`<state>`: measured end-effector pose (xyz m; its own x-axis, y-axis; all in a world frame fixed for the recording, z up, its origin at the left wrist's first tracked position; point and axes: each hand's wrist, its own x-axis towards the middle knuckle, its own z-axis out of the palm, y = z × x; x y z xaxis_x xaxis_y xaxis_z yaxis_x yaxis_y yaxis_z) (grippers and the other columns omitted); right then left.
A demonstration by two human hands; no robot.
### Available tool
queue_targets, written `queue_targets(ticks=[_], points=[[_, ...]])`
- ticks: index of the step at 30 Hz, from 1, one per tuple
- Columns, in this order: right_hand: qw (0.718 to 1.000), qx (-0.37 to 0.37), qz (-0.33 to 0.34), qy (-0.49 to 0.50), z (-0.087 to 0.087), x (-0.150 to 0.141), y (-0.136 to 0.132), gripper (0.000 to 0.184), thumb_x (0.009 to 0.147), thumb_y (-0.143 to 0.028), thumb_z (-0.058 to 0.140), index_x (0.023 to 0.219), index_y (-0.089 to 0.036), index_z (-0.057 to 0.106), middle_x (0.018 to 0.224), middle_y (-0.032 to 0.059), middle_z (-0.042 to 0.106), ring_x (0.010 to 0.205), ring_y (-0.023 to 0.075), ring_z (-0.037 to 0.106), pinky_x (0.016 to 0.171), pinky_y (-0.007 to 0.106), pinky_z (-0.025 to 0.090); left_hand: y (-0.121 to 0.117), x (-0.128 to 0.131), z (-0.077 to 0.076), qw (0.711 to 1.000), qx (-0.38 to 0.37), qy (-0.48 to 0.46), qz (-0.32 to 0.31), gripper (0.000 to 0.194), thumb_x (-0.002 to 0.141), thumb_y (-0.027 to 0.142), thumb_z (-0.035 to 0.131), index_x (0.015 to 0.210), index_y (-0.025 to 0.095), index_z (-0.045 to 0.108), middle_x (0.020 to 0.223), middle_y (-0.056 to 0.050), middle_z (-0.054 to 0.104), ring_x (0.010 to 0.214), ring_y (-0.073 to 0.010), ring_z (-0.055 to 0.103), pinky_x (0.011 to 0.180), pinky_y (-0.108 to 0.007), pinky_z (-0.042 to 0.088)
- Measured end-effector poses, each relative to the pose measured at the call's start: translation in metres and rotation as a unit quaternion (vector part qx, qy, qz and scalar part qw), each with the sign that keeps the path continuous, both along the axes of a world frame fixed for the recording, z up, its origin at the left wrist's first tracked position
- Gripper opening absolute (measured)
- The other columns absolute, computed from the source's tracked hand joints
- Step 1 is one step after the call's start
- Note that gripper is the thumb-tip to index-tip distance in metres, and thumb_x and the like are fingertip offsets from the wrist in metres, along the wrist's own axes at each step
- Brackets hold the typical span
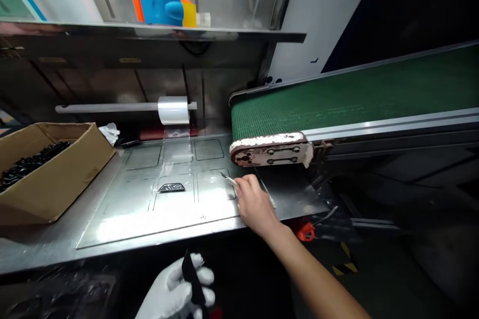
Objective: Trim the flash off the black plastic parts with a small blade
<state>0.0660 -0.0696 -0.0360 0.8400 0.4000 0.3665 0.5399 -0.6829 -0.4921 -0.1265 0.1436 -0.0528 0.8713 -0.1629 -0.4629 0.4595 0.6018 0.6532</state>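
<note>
My left hand [168,286], in a white glove, is closed on a thin black plastic part [192,276] below the table's front edge. Bare and closed, my right hand [256,204] grips a slim craft knife [229,179], its pointed blade aimed left over the metal plate [123,209]. Another black part [172,187], flat with a slanted outline, lies on the plate to the left of the knife. Rectangular outlines mark the plate around it. Clear film [177,149] runs onto the plate from a roll [173,110] on a rod behind.
A cardboard box [78,172] of black parts stands at the left. A green conveyor belt [337,94] rises to the right, its near end close above the plate. Orange-handled scissors [306,232] are below on the right. A shelf [224,35] with a blue-and-yellow object [160,8] spans the back.
</note>
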Motion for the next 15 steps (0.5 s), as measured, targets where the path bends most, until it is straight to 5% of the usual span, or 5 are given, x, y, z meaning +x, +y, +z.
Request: queue_targets(ticks=[3, 6, 10, 12, 15], points=[[0.993, 0.028, 0.078, 0.081, 0.010, -0.037, -0.017, 0.032, 0.110, -0.031, 0.046, 0.137, -0.025, 0.062, 0.124, 0.0088, 0.069, 0.109, 0.0212, 0.069, 0.096, 0.035, 0.057, -0.006, -0.001, -0.004, 0.996, -0.027, -0.043, 0.068, 0.040, 0.087, 0.039, 0.085, 0.124, 0.026, 0.076, 0.133, -0.017, 0.072, 0.079, -0.0210, 0.077, 0.057, -0.020, 0.053], [0.970, 0.034, 0.175, 0.166, 0.011, -0.068, -0.031, 0.037, 0.111, -0.035, 0.049, 0.147, -0.042, 0.056, 0.125, -0.0006, 0.072, 0.110, 0.0160, 0.071, 0.094, 0.030, 0.058, -0.009, -0.003, -0.006, 0.990, -0.067, -0.104, 0.062, 0.037, 0.094, 0.040, 0.077, 0.128, 0.027, 0.076, 0.149, -0.020, 0.062, 0.076, -0.0185, 0.078, 0.051, -0.015, 0.051], [0.947, 0.053, 0.233, 0.217, 0.008, -0.096, -0.030, 0.033, 0.110, -0.032, 0.051, 0.142, -0.038, 0.058, 0.111, -0.0007, 0.073, 0.095, 0.0143, 0.072, 0.075, 0.025, 0.059, -0.011, -0.006, -0.009, 0.986, -0.106, -0.124, 0.021, 0.039, 0.097, 0.041, 0.074, 0.132, 0.025, 0.074, 0.153, -0.021, 0.058, 0.068, -0.0135, 0.077, 0.051, -0.013, 0.052], [0.937, 0.055, 0.254, 0.235, 0.010, -0.104, -0.025, 0.034, 0.110, -0.030, 0.048, 0.143, -0.036, 0.055, 0.107, -0.0003, 0.074, 0.089, 0.0140, 0.072, 0.071, 0.025, 0.058, -0.013, -0.008, -0.009, 0.987, -0.114, -0.116, 0.003, 0.039, 0.097, 0.040, 0.074, 0.133, 0.026, 0.074, 0.149, -0.020, 0.062, 0.068, -0.0133, 0.077, 0.052, -0.013, 0.053], [0.914, 0.042, 0.296, 0.273, 0.019, -0.107, -0.019, 0.032, 0.105, -0.039, 0.062, 0.136, -0.034, 0.057, 0.106, -0.0007, 0.075, 0.086, 0.0166, 0.073, 0.070, 0.027, 0.059, -0.017, -0.011, -0.008, 0.986, -0.128, -0.108, -0.025, 0.046, 0.098, 0.042, 0.074, 0.139, 0.023, 0.070, 0.113, -0.017, 0.078, 0.070, -0.0153, 0.077, 0.053, -0.013, 0.053]])
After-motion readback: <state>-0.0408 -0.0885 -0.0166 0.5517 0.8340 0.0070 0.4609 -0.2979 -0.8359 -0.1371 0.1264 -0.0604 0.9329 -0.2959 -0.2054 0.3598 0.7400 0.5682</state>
